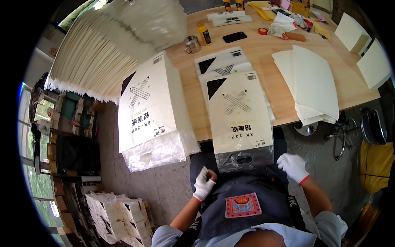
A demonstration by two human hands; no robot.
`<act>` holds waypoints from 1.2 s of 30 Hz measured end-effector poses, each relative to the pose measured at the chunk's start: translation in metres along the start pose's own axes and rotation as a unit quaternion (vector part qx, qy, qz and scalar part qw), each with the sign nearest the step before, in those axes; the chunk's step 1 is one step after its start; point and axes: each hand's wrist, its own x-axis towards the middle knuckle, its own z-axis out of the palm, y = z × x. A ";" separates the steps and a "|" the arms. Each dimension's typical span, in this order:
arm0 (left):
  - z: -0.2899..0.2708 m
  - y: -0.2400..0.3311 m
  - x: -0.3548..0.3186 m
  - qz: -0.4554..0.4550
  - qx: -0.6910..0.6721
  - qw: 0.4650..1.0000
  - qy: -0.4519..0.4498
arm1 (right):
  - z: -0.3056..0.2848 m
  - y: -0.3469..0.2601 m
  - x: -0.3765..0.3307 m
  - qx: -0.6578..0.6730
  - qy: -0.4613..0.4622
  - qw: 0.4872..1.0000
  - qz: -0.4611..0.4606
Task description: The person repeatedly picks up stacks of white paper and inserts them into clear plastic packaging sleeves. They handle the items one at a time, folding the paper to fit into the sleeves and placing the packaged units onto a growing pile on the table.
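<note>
A clear plastic packet of drawing paper (238,111), printed with crossed pencils, lies in front of me. Its handle end (245,159) hangs over the table edge above my lap. To its lower left, my left hand (204,183) wears a white glove with bare fingertips showing; the fingers curl in, with nothing visible in them. My right hand (293,167), also in a white glove, hovers just right of the packet's lower corner, fingers loosely extended and holding nothing. Similar packets (224,61) lie partly hidden beneath and behind it.
A tall stack of filled packets (150,99) stands left, beside a huge pile of plastic sleeves (94,53). Loose white sheets (308,82) lie right. Farther back are a metal cup (192,44), yellow bottle (204,34), phone (234,37) and tape roll (262,31). Bundles (119,216) sit on the floor.
</note>
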 end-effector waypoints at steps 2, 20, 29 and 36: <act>0.003 -0.009 0.015 -0.017 -0.064 0.994 0.092 | -0.002 0.004 0.021 0.236 0.088 0.966 0.052; -0.108 0.232 0.038 0.220 -0.041 0.913 0.342 | 0.054 -0.196 0.151 0.543 -0.128 0.817 -0.147; -0.239 0.125 0.066 0.024 0.272 0.886 0.376 | 0.066 -0.313 0.181 0.016 -0.010 0.964 -0.264; -0.228 0.102 0.090 0.128 0.010 0.898 0.422 | 0.091 -0.314 0.170 0.040 0.081 0.916 -0.391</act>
